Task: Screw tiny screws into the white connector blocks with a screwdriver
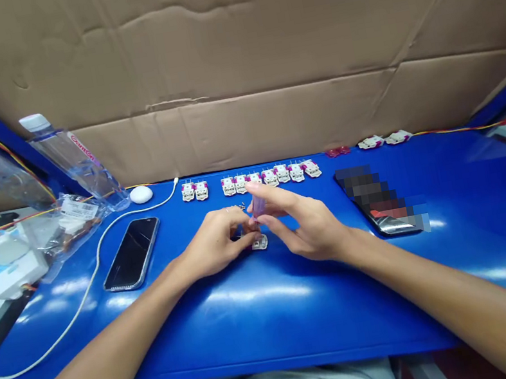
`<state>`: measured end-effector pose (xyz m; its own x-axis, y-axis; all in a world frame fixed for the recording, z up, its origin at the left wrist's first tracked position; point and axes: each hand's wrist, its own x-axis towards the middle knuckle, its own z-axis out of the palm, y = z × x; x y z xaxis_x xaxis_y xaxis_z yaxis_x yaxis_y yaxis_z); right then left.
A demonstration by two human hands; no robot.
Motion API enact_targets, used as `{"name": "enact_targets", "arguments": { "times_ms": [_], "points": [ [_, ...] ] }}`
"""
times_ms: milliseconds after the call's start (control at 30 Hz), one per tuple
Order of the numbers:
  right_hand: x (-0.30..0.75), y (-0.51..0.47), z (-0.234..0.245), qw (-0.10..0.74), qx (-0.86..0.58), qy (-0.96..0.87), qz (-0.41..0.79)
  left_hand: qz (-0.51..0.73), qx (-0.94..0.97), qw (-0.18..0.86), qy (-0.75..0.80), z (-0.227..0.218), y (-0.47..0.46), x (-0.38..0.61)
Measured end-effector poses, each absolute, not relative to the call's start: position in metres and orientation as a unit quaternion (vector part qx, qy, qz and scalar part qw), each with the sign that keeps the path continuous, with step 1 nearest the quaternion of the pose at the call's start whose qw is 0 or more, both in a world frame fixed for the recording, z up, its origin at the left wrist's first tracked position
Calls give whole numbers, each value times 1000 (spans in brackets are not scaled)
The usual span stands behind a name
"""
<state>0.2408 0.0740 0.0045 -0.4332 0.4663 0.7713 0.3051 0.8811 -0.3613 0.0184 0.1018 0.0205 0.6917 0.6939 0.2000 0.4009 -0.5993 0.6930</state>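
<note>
My left hand [217, 240] is closed at the middle of the blue table, its thumb and fingers pinching a small white plastic part [260, 242]. The fingers cover much of that part. Above it, my right hand [307, 219] grips a small screwdriver by its translucent purple handle [258, 205], held roughly upright over the part. The screwdriver's tip is hidden by the fingers. Several tiny screws [242, 206] lie just behind my left fingers. Further back stands a row of white and magenta plug parts [282, 174] with metal pins.
A phone [132, 254] and a white cable [95, 269] lie left, near a white rounded object [141, 194] and a leaning water bottle [76, 158]. To the right is a black, partly blurred object [372, 201]. Red pieces [337, 152] and white connectors [384, 139] sit along the cardboard wall [242, 126].
</note>
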Motion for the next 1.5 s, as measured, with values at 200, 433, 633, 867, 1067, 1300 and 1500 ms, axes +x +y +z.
{"name": "enact_targets", "arguments": {
  "times_ms": [200, 433, 633, 867, 1067, 1300, 1500],
  "points": [
    [238, 74, 6, 471, -221, -850, 85, 231, 863, 331, 303, 20, 102, 19],
    [239, 74, -1, 496, -249, -824, 113, 224, 849, 355, 321, 19, 101, 19],
    [239, 73, -2, 501, -245, -823, 112, 220, 845, 371, 317, 20, 103, 17],
    [239, 74, -3, 503, -251, -821, 103, 227, 844, 372, 313, 21, 105, 17],
    [241, 74, -5, 521, -243, -813, 98, 219, 837, 398, 306, 22, 104, 16],
    [242, 75, -7, 516, -229, -817, 113, 192, 834, 426, 291, 25, 104, 14],
    [242, 75, -8, 511, -235, -819, 114, 202, 843, 402, 295, 24, 105, 13]
  ]
}}
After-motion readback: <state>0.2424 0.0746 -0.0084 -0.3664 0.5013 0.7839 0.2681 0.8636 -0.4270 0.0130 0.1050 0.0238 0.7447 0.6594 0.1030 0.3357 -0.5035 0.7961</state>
